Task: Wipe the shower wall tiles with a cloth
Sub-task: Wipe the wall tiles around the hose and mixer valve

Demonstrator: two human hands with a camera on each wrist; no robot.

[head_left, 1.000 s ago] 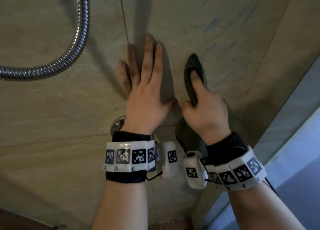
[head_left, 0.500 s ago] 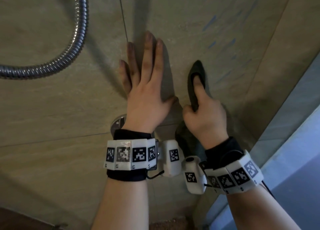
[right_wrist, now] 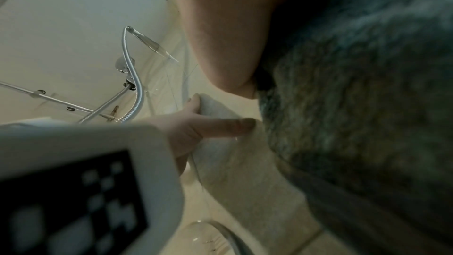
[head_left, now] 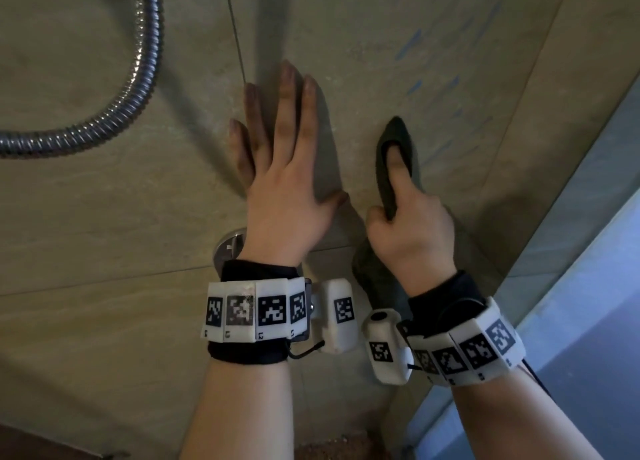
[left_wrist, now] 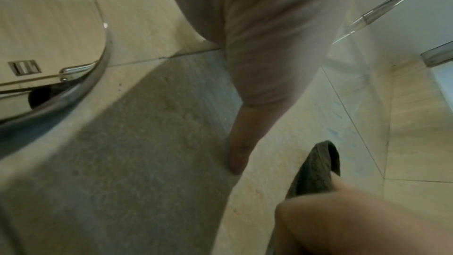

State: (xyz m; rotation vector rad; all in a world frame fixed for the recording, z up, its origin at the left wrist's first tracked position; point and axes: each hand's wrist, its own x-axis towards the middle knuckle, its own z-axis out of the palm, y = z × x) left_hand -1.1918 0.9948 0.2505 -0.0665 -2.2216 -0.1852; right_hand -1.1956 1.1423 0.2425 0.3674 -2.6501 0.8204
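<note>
Cloth (head_left: 398,155) gripped by right hand (head_left: 412,231), index finger extended, long axis pointing far; blue streaks (head_left: 412,85) far-right; left hand (head_left: 284,182) fingers spread flat on wall tiles (head_left: 363,27)

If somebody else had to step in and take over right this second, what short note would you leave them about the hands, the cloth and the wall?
Left hand: flat on the wall tiles, fingers straight, holding nothing, just bracing.
Right hand: grips the dark cloth, forefinger pushed into its tip and pressing it to the tile; the rest of the cloth hangs below the wrist.
The shower hose loops on the wall to the left of both hands.
Done: cannot tell how much is wiped. Faint blue streaks show above and to the right of the cloth.
Left: work the cloth up over those streaks, then the other tiles.
</note>
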